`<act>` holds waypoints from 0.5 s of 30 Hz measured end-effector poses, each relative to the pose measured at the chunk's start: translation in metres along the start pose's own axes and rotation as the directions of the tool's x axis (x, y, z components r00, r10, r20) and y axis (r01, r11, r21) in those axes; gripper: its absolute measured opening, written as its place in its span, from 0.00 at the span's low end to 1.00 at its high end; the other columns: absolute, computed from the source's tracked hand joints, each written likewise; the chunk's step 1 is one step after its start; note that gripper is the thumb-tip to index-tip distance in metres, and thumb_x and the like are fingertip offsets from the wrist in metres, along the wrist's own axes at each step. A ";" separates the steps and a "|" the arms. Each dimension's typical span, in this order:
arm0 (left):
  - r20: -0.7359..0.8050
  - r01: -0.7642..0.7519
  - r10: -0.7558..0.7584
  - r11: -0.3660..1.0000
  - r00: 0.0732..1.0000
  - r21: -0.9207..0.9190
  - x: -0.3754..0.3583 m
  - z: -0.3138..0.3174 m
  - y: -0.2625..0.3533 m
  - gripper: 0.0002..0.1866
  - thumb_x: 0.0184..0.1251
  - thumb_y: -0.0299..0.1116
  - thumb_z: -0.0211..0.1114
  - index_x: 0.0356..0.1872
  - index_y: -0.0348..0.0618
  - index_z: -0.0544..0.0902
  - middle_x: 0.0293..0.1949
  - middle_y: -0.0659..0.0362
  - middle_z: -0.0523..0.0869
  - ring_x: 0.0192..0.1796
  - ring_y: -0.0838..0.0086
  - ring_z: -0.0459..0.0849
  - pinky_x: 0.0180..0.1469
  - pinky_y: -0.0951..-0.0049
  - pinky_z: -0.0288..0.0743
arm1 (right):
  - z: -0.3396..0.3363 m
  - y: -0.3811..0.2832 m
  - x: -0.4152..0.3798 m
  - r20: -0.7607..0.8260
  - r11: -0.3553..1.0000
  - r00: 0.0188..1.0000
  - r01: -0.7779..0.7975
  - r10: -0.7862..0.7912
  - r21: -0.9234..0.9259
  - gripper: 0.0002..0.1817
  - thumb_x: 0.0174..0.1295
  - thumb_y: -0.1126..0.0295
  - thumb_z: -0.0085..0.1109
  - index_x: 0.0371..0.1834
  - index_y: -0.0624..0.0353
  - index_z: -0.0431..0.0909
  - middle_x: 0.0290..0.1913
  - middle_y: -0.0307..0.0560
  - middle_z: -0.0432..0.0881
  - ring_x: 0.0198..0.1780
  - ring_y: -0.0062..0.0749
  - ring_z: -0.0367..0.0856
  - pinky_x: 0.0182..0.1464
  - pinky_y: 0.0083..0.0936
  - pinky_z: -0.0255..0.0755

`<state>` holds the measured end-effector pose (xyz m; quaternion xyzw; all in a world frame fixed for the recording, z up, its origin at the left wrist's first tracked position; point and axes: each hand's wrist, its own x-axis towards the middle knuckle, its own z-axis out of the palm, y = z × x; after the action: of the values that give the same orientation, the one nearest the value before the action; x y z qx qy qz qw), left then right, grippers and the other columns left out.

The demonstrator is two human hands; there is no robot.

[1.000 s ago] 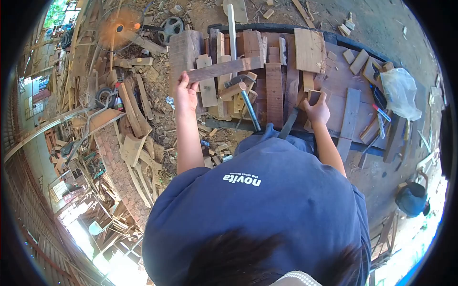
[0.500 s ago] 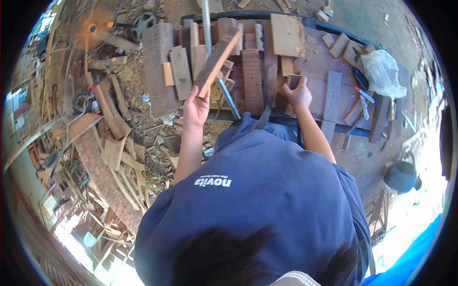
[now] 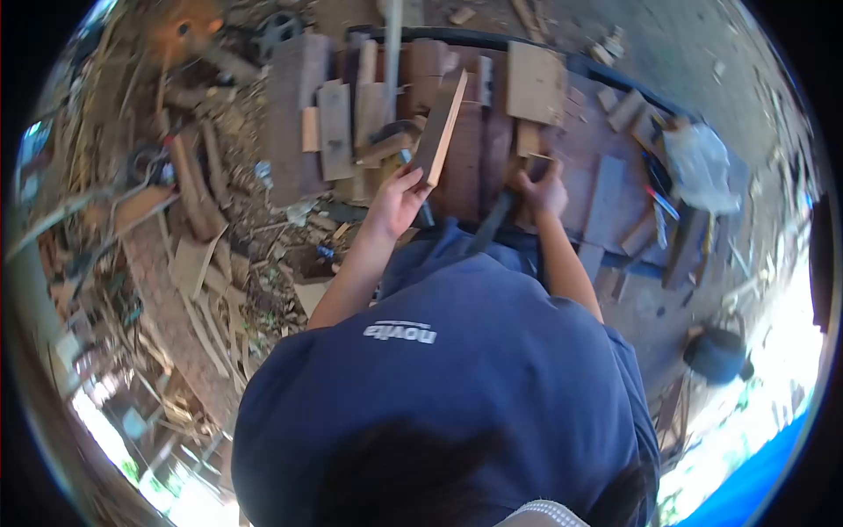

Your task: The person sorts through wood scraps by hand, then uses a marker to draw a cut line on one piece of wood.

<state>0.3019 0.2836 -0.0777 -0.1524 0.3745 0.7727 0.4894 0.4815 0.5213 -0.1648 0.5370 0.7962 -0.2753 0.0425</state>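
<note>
My left hand (image 3: 397, 204) grips the near end of a narrow wooden board (image 3: 439, 132), dark on its wide face and pale along one edge. The board is raised at a slant over the wood pieces on the low table. Further right, my right hand (image 3: 544, 191) is closed around a small wooden block (image 3: 538, 163) with a dark face and a light rim. Its fingers are partly hidden. Just beyond that hand lies a wide pale board (image 3: 536, 83).
A low dark-framed table (image 3: 575, 189) carries many boards and offcuts. At its right are a clear plastic bag (image 3: 702, 167) and a grey board (image 3: 604, 200). A metal post (image 3: 393, 61) rises behind. Scrap wood (image 3: 198, 189) litters the ground at left; a dark pot (image 3: 716, 354) stands at lower right.
My left hand has moved right and slightly nearer, carrying the board, which now stands steeper in view. My right hand has shifted slightly nearer, still closed on the block. The whole view has tilted a little.
</note>
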 end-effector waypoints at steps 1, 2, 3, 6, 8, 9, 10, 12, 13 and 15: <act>0.046 -0.075 0.074 0.997 0.996 0.008 -0.002 0.013 0.013 0.19 0.68 0.24 0.61 0.59 0.34 0.74 0.52 0.53 0.83 0.54 0.68 0.82 0.58 0.69 0.76 | 0.000 -0.002 -0.001 -0.005 1.000 1.000 0.002 -0.002 -0.004 0.44 0.49 0.41 0.64 0.64 0.55 0.60 0.40 0.67 0.85 0.42 0.65 0.84 0.44 0.52 0.77; 0.089 -0.204 0.201 0.979 0.976 0.029 -0.001 0.022 0.027 0.20 0.67 0.22 0.61 0.60 0.33 0.74 0.53 0.51 0.82 0.56 0.68 0.81 0.60 0.69 0.75 | 0.001 -0.003 -0.002 -0.058 1.000 0.998 0.021 -0.021 -0.005 0.43 0.48 0.40 0.64 0.62 0.55 0.61 0.38 0.67 0.84 0.40 0.66 0.84 0.43 0.52 0.77; 0.067 -0.229 0.227 0.973 0.972 0.031 0.000 0.028 0.043 0.20 0.67 0.22 0.61 0.60 0.33 0.74 0.53 0.51 0.82 0.56 0.68 0.81 0.60 0.69 0.75 | -0.002 -0.006 -0.004 -0.041 1.000 0.999 0.009 -0.010 -0.018 0.43 0.49 0.41 0.63 0.63 0.55 0.61 0.40 0.67 0.84 0.41 0.65 0.84 0.44 0.52 0.77; -0.158 -0.400 0.486 0.832 0.860 0.384 0.009 0.046 0.086 0.23 0.64 0.18 0.62 0.61 0.31 0.73 0.53 0.51 0.82 0.56 0.68 0.81 0.61 0.70 0.75 | 0.001 -0.006 -0.004 -0.059 0.998 0.996 0.060 -0.060 -0.004 0.42 0.49 0.42 0.65 0.61 0.57 0.61 0.37 0.68 0.84 0.39 0.67 0.84 0.42 0.54 0.77; -0.175 -0.376 0.550 0.737 0.817 0.561 0.032 0.020 0.109 0.24 0.62 0.17 0.64 0.61 0.29 0.72 0.52 0.51 0.83 0.53 0.69 0.83 0.59 0.68 0.77 | 0.001 -0.005 -0.003 -0.075 0.998 0.996 0.054 -0.056 -0.027 0.43 0.49 0.42 0.65 0.61 0.58 0.61 0.36 0.69 0.84 0.39 0.67 0.83 0.42 0.54 0.77; -0.177 -0.383 0.555 0.738 0.813 0.555 0.043 0.012 0.112 0.24 0.62 0.17 0.64 0.61 0.29 0.72 0.52 0.51 0.83 0.53 0.69 0.83 0.59 0.68 0.77 | 0.001 -0.004 -0.003 -0.077 0.997 0.995 0.064 -0.066 -0.032 0.43 0.49 0.42 0.65 0.61 0.58 0.61 0.36 0.69 0.84 0.39 0.67 0.83 0.42 0.54 0.77; -0.199 -0.356 0.583 0.695 0.788 0.624 0.048 0.011 0.116 0.25 0.61 0.19 0.66 0.61 0.30 0.73 0.49 0.53 0.83 0.49 0.71 0.82 0.55 0.71 0.77 | 0.001 -0.005 -0.004 -0.079 0.998 0.995 0.060 -0.062 -0.026 0.43 0.49 0.42 0.65 0.61 0.58 0.61 0.36 0.69 0.84 0.39 0.67 0.83 0.43 0.53 0.77; -0.278 -0.224 0.612 0.615 0.741 0.756 0.057 0.010 0.115 0.25 0.58 0.21 0.69 0.58 0.34 0.75 0.46 0.54 0.83 0.45 0.72 0.83 0.49 0.72 0.77 | 0.001 -0.006 -0.004 -0.085 0.998 0.994 0.062 -0.063 -0.022 0.43 0.49 0.42 0.65 0.61 0.59 0.61 0.37 0.69 0.84 0.39 0.67 0.83 0.43 0.53 0.77; -0.278 -0.228 0.613 0.617 0.740 0.753 0.069 0.003 0.109 0.25 0.58 0.21 0.69 0.58 0.34 0.75 0.46 0.54 0.83 0.45 0.72 0.83 0.49 0.72 0.77 | 0.000 -0.008 -0.004 -0.071 0.999 0.996 0.046 -0.048 -0.027 0.43 0.49 0.43 0.65 0.62 0.58 0.60 0.37 0.69 0.84 0.40 0.67 0.83 0.45 0.52 0.76; -0.147 -0.262 0.763 0.386 0.629 0.885 0.101 -0.024 0.089 0.23 0.55 0.22 0.71 0.53 0.36 0.75 0.45 0.54 0.82 0.44 0.71 0.83 0.48 0.70 0.77 | 0.000 -0.009 -0.004 -0.063 0.999 0.997 0.030 -0.033 -0.037 0.44 0.48 0.44 0.65 0.63 0.57 0.59 0.38 0.68 0.84 0.42 0.66 0.83 0.46 0.51 0.76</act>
<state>0.1732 0.3091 -0.1164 0.0055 0.8263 0.5553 0.0943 0.4757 0.5159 -0.1596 0.5320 0.8104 -0.2444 0.0223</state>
